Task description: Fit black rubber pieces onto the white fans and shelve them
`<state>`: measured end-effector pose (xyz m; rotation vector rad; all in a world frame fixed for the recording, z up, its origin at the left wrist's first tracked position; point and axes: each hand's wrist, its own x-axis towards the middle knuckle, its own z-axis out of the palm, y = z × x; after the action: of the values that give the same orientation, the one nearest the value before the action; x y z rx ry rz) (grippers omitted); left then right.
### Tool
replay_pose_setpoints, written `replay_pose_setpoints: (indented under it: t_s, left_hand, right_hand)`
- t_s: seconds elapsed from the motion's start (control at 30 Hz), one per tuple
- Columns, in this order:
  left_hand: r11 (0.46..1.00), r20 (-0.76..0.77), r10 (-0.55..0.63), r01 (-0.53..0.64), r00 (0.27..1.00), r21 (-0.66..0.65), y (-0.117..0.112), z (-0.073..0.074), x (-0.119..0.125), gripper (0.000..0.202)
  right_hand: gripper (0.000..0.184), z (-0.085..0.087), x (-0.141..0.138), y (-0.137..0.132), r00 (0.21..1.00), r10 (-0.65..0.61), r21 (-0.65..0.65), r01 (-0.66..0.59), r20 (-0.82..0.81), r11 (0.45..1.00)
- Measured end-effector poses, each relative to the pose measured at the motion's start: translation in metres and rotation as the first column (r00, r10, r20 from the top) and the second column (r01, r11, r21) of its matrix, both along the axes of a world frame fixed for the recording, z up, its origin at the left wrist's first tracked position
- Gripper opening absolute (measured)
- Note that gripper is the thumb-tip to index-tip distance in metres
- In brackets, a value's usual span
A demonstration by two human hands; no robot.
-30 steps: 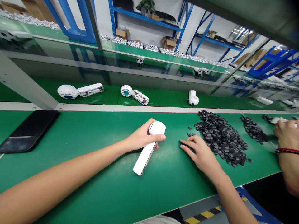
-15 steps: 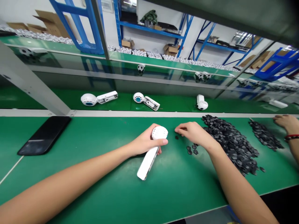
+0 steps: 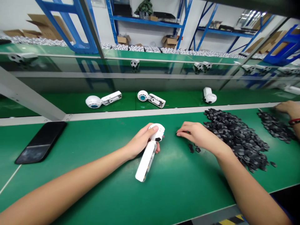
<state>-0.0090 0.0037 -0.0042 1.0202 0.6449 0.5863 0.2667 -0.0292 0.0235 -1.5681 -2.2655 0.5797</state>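
My left hand is wrapped round the head of a white handheld fan, whose handle slopes down toward me over the green table. A black patch shows on the fan's round head. My right hand lies just right of the fan head, fingers curled with the tips pinched on a small black piece against the table. A couple of loose black pieces lie under that wrist. A big heap of the same black pieces spreads to the right.
A black phone lies at the left. On the belt behind the rail rest several white fans. Another person's hand reaches a second black heap at far right.
My right hand left the heap's near edge and came leftward up beside the fan head. The fan head turned in my left hand, so a black patch now shows.
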Motion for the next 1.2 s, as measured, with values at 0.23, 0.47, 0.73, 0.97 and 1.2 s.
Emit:
replay_pose_setpoints:
  t_s: [0.23,0.47,0.73,0.97,1.2]
  left_hand:
    - [0.969,-0.043,0.139,-0.127,0.989,0.21,-0.025,0.036,-0.002,0.047]
    - [0.611,-0.148,0.296,-0.068,0.944,0.789,-0.044,0.053,-0.011,0.06]
    - [0.698,-0.177,0.297,-0.087,0.938,0.711,-0.032,0.034,-0.002,0.09]
    - [0.659,-0.16,0.294,-0.079,0.942,0.748,-0.024,0.03,-0.001,0.086]
    - [0.712,-0.242,0.175,0.048,0.954,0.701,-0.008,0.048,0.0,0.061]
  right_hand:
    - [0.026,0.019,-0.05,-0.029,0.65,-0.288,-0.284,0.114,-0.704,0.952]
    - [0.02,0.019,-0.082,-0.051,0.495,-0.267,-0.275,0.058,-0.827,0.96]
    - [0.031,0.016,-0.09,-0.05,0.664,-0.21,-0.027,0.275,-0.717,0.961]
    - [0.029,0.008,-0.089,-0.046,0.711,-0.16,0.048,0.263,-0.685,0.964]
    - [0.035,0.022,-0.055,-0.032,0.886,0.079,0.138,-0.018,-0.457,0.99]
